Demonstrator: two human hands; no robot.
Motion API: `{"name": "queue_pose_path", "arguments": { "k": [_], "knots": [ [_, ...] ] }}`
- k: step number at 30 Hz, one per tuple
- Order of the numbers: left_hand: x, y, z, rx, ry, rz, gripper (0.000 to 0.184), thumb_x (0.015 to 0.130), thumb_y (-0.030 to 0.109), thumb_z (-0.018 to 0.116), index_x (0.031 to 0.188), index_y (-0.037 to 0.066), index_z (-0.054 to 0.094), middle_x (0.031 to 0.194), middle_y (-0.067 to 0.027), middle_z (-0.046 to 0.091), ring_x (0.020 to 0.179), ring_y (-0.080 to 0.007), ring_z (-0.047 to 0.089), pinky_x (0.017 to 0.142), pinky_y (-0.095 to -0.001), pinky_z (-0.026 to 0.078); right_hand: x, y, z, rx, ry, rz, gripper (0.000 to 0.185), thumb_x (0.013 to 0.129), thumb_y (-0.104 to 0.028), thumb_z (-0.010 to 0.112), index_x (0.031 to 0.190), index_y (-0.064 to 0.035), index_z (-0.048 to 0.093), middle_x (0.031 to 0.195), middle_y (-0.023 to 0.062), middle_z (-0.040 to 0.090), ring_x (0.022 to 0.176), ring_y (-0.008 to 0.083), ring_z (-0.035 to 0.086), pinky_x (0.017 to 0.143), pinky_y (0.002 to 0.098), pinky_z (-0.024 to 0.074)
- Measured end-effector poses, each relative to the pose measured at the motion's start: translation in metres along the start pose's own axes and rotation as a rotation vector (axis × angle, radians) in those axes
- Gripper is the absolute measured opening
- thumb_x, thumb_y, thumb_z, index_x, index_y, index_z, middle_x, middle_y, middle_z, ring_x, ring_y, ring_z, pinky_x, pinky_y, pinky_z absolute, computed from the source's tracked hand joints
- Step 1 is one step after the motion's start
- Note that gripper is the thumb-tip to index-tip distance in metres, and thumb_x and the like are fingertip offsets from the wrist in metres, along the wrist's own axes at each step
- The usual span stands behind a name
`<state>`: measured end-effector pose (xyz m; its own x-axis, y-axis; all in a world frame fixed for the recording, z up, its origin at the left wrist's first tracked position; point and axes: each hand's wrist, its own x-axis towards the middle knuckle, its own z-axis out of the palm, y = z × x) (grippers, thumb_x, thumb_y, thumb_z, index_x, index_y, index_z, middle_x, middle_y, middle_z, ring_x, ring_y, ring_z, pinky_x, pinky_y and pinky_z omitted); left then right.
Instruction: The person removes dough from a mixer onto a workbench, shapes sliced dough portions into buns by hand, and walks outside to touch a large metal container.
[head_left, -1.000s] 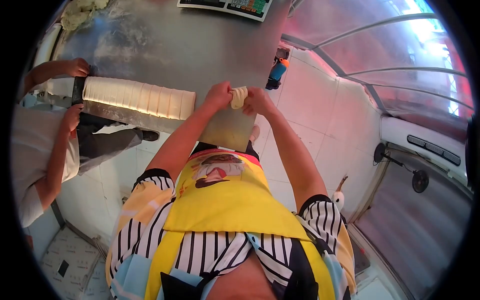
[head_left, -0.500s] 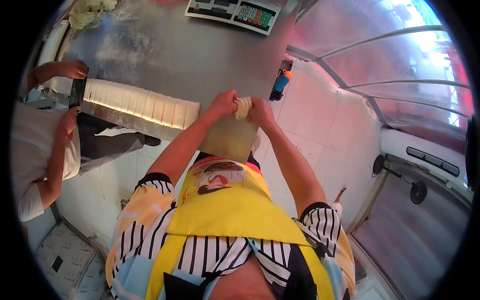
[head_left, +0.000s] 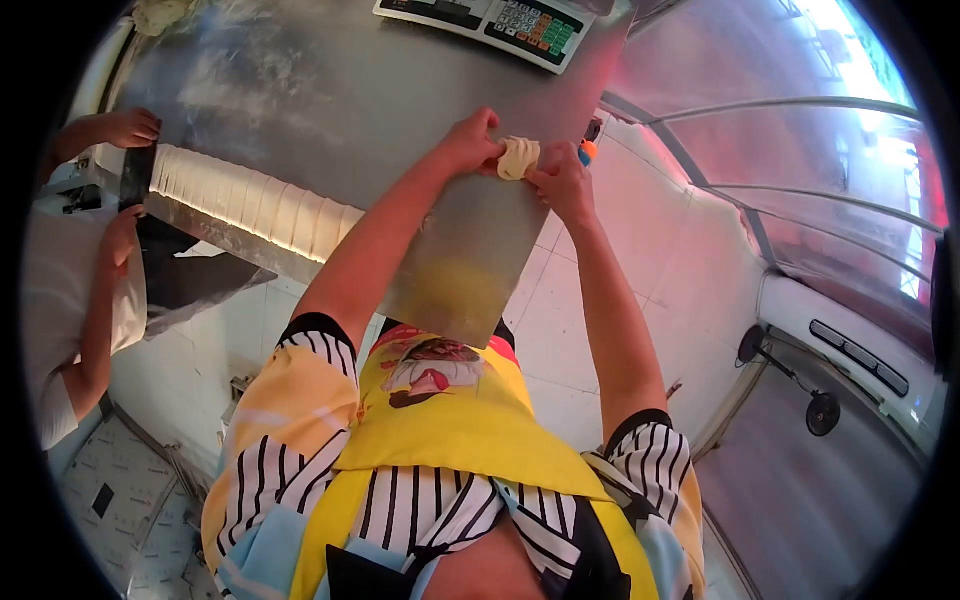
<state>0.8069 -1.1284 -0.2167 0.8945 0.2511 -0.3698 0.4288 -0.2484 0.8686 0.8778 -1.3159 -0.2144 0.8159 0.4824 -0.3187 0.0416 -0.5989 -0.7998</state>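
A small pale piece of dough [head_left: 519, 158], folded or twisted in ridges, is held between my two hands over the metal table [head_left: 400, 90]. My left hand [head_left: 471, 142] pinches its left end with closed fingers. At the right end, the fingers of my right hand [head_left: 564, 182] are closed on the same piece. To the left of my left forearm, a long row of cut dough strips [head_left: 255, 203] lies along the near edge of the table, partly hidden behind that arm.
At the left, a co-worker's hands [head_left: 133, 128] hold a dark blade [head_left: 138, 175] at the end of the dough row. A scale [head_left: 520, 25] stands at the far edge. More dough [head_left: 160, 15] lies at the far left. An orange and blue object [head_left: 587, 153] shows beyond my right hand.
Both my hands have moved forward and slightly right with the dough piece, away from my body. The view has shifted a little. The co-worker's hands remain on the blade.
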Motion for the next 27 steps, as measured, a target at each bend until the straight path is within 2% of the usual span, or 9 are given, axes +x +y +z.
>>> {"name": "queue_pose_path", "arguments": {
  "k": [4, 7, 10, 13, 15, 17, 20, 23, 27],
  "knots": [
    [-0.013, -0.01, -0.013, -0.399, -0.13, -0.06, 0.052, 0.081, 0.007, 0.059, 0.126, -0.001, 0.033, 0.086, -0.0141, 0.06, 0.076, -0.0191, 0.063, 0.066, -0.0283, 0.052, 0.003, -0.01, 0.013, 0.264, -0.026, 0.153, 0.028, 0.074, -0.009, 0.067, 0.096, 0.0005, 0.053, 0.073, 0.009, 0.06, 0.056, 0.0152, 0.057, 0.049, 0.0277, 0.048],
    [-0.03, 0.002, -0.025, -0.477, -0.024, 0.04, 0.051, 0.082, 0.006, 0.058, 0.127, -0.001, 0.035, 0.089, -0.0145, 0.06, 0.079, -0.0199, 0.063, 0.07, -0.027, 0.052, 0.007, -0.016, 0.016, 0.308, -0.019, 0.144, 0.024, 0.076, -0.008, 0.065, 0.096, -0.0004, 0.054, 0.074, 0.007, 0.061, 0.054, 0.0119, 0.055, 0.046, 0.0241, 0.0466],
    [-0.06, 0.01, -0.057, -0.623, 0.226, 0.127, 0.047, 0.081, 0.007, 0.061, 0.122, -0.003, 0.041, 0.087, -0.0125, 0.061, 0.075, -0.0162, 0.063, 0.069, -0.0254, 0.052, -0.015, -0.028, 0.003, 0.246, 0.132, 0.191, 0.02, 0.076, -0.012, 0.066, 0.091, -0.0017, 0.057, 0.073, 0.0086, 0.062, 0.055, 0.0138, 0.056, 0.05, 0.0251, 0.0472],
    [-0.12, 0.006, -0.099, -0.69, 0.37, 0.092, 0.039, 0.083, 0.007, 0.058, 0.118, -0.002, 0.045, 0.087, -0.0112, 0.062, 0.075, -0.0162, 0.063, 0.069, -0.0258, 0.052, -0.051, 0.003, 0.026, 0.021, 0.072, -0.035, 0.018, 0.075, -0.016, 0.066, 0.086, -0.0031, 0.059, 0.073, 0.0093, 0.061, 0.058, 0.0155, 0.057, 0.055, 0.0276, 0.047],
    [-0.158, -0.011, -0.119, -0.696, 0.446, 0.038, 0.034, 0.084, 0.007, 0.057, 0.116, -0.001, 0.048, 0.086, -0.0104, 0.062, 0.075, -0.0157, 0.062, 0.069, -0.026, 0.052, -0.086, -0.028, 0.055, 0.023, -0.093, -0.057, 0.023, 0.073, -0.022, 0.068, 0.085, -0.0047, 0.06, 0.071, 0.0096, 0.059, 0.063, 0.0165, 0.057, 0.062, 0.0291, 0.0464],
    [-0.191, -0.027, -0.132, -0.688, 0.52, -0.018, 0.031, 0.086, 0.008, 0.055, 0.116, 0.0, 0.05, 0.086, -0.0097, 0.063, 0.075, -0.0151, 0.062, 0.07, -0.0266, 0.051, -0.097, -0.063, 0.08, -0.061, -0.309, -0.045, 0.03, 0.071, -0.027, 0.071, 0.089, -0.0044, 0.061, 0.078, 0.0106, 0.059, 0.073, 0.0195, 0.058, 0.069, 0.0316, 0.0461],
    [-0.225, -0.041, -0.14, -0.711, 0.581, -0.019, 0.025, 0.087, 0.009, 0.054, 0.11, 0.001, 0.054, 0.086, -0.0087, 0.062, 0.074, -0.0147, 0.061, 0.068, -0.0253, 0.05, -0.099, -0.089, 0.124, -0.141, -0.368, -0.197, 0.041, 0.067, -0.033, 0.073, 0.093, -0.0037, 0.061, 0.092, 0.0138, 0.056, 0.086, 0.0247, 0.056, 0.076, 0.0335, 0.0458],
    [-0.242, -0.046, -0.142, -0.708, 0.558, -0.034, 0.022, 0.087, 0.01, 0.054, 0.107, 0.001, 0.055, 0.086, -0.0079, 0.063, 0.074, -0.0141, 0.061, 0.068, -0.0248, 0.05, -0.085, -0.097, 0.158, -0.225, -0.512, -0.19, 0.05, 0.063, -0.036, 0.076, 0.096, -0.0032, 0.06, 0.104, 0.0164, 0.051, 0.095, 0.0296, 0.052, 0.079, 0.0368, 0.0461],
    [-0.244, -0.048, -0.137, -0.689, 0.49, -0.014, 0.02, 0.087, 0.01, 0.054, 0.105, 0.001, 0.056, 0.086, -0.0075, 0.063, 0.074, -0.0138, 0.061, 0.068, -0.0245, 0.049, -0.086, -0.102, 0.171, -0.505, -0.537, -0.324, 0.053, 0.059, -0.033, 0.078, 0.098, -0.0032, 0.059, 0.105, 0.0171, 0.05, 0.098, 0.0307, 0.051, 0.081, 0.038, 0.0462]
  ]
}}
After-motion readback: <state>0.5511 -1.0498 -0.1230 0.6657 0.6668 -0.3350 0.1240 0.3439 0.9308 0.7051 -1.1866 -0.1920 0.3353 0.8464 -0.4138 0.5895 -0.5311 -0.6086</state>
